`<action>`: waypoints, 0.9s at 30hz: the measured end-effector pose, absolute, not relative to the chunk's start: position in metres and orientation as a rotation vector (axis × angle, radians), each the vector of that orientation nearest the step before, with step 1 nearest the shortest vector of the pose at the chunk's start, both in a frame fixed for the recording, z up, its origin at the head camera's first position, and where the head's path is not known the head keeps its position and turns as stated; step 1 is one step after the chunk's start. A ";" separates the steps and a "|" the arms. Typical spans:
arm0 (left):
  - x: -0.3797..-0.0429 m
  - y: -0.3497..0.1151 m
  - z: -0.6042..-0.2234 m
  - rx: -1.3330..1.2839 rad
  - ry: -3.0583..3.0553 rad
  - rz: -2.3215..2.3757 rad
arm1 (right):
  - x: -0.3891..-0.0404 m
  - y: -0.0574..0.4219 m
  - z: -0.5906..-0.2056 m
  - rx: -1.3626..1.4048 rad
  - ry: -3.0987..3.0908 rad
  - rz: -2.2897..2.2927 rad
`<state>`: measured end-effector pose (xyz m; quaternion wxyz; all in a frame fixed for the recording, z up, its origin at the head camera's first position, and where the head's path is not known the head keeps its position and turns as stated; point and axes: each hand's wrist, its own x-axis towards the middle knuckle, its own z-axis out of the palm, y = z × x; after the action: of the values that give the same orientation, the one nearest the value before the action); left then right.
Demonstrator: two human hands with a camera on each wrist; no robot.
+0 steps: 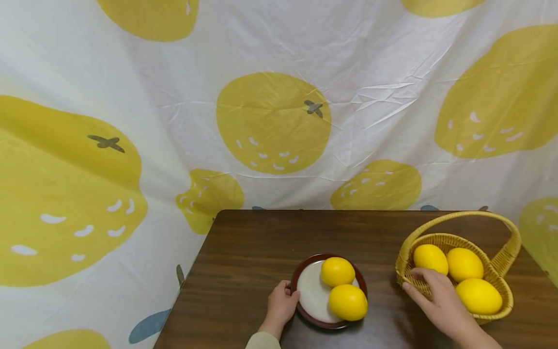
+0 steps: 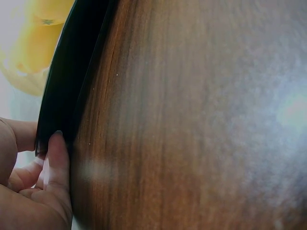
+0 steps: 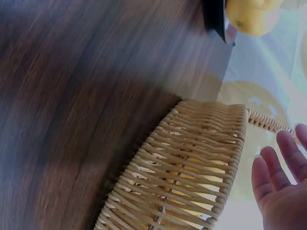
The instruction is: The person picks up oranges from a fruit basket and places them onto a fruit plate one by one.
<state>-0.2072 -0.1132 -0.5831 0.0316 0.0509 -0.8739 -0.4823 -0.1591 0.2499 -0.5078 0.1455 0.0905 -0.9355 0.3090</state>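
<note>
In the head view my left hand (image 1: 280, 306) pinches the left rim of a white plate (image 1: 311, 291) with a brown edge. The left wrist view shows the thumb and fingers on either side of the plate's dark rim (image 2: 72, 72). Two yellow lemons, a back one (image 1: 337, 271) and a front one (image 1: 348, 302), lie on the plate's right half. At the right, my right hand (image 1: 442, 300) hovers over the near left rim of a wicker basket (image 1: 507, 310), holding nothing. Its fingers (image 3: 261, 175) are spread in the right wrist view. Three lemons (image 1: 478, 296) sit in the basket.
The dark wooden table (image 1: 244, 252) carries both plate and basket. An arched handle (image 1: 462, 214) rises over the basket. Behind the table hangs a white cloth (image 1: 279, 58) printed with large yellow fruit.
</note>
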 end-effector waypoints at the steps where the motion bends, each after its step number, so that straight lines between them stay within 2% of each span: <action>1: -0.207 -0.113 -0.583 0.162 -2.695 -1.487 | -0.159 0.251 -0.507 0.257 -2.701 0.893; 27: -0.205 -0.113 -0.581 0.166 -2.690 -1.512 | -0.164 0.288 -0.508 0.272 -2.696 0.662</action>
<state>-0.2053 -0.1131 -0.5805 0.0257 0.0538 -0.8702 -0.4891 -0.1641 0.2880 -0.5079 0.1751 0.0960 -0.9516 0.2336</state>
